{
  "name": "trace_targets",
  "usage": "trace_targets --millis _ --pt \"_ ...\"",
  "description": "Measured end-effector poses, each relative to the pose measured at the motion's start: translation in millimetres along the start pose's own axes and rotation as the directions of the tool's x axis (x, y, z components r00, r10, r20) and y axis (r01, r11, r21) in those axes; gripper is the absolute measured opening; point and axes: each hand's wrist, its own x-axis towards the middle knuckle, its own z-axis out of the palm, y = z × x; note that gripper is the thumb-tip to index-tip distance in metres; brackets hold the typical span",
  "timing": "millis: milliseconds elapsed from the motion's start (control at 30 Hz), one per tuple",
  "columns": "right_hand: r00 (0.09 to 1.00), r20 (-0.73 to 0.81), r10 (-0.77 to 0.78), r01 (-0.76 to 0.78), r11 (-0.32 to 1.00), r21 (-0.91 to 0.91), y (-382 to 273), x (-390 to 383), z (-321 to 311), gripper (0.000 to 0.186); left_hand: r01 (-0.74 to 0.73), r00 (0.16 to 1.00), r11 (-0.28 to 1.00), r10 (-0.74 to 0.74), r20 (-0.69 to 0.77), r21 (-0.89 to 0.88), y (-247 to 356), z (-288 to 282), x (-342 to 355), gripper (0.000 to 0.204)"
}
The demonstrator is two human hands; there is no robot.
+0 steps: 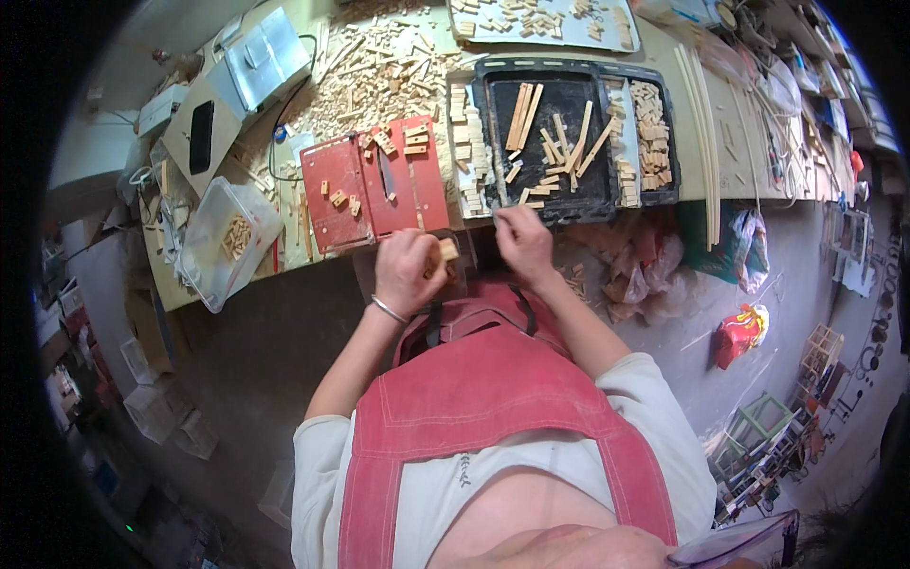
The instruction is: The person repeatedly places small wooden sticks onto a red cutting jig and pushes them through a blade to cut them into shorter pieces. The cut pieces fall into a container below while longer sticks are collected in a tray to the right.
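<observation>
My left hand (408, 272) is closed around a small pale wooden block (447, 249), just off the front edge of the red plate. My right hand (524, 247) is a closed fist by the near left corner of the black tray (590, 210); what its fingers hold, if anything, I cannot make out. On the red saw table (339, 216) lie several small wooden blocks (338, 197), some with holes. A narrow dark slot with a blade-like strip (387, 178) runs through its right part.
Longer wooden strips (526, 116) and short blocks lie in the black tray. Cut offcuts (379, 81) cover the bench behind the red plate. A clear plastic bin (216, 270) stands at the left, near a dark phone (201, 136). Long pale strips (700, 142) overhang the right side.
</observation>
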Motion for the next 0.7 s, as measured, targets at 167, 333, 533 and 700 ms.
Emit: trace_targets --millis 167,333,533,700 --pt "0.962 -0.150 0.227 -0.227 0.974 0.016 67 13 -61 0.011 0.003 0.998 0.999 0.000 0.066 -0.046 28 64 33 0.026" --pt "0.938 -0.228 0.261 -0.274 0.961 -0.027 113 45 -98 0.014 -0.028 0.996 1.000 0.029 0.079 -0.008 42 106 85 0.027" --pt "0.944 -0.166 0.285 -0.292 0.956 -0.017 131 80 -114 0.015 0.081 0.995 0.997 -0.080 0.057 -0.011 42 137 133 0.036" --pt "0.956 -0.081 0.280 -0.281 0.960 0.006 126 101 -118 0.017 0.298 0.953 0.948 -0.301 0.013 0.107 21 164 174 0.034"
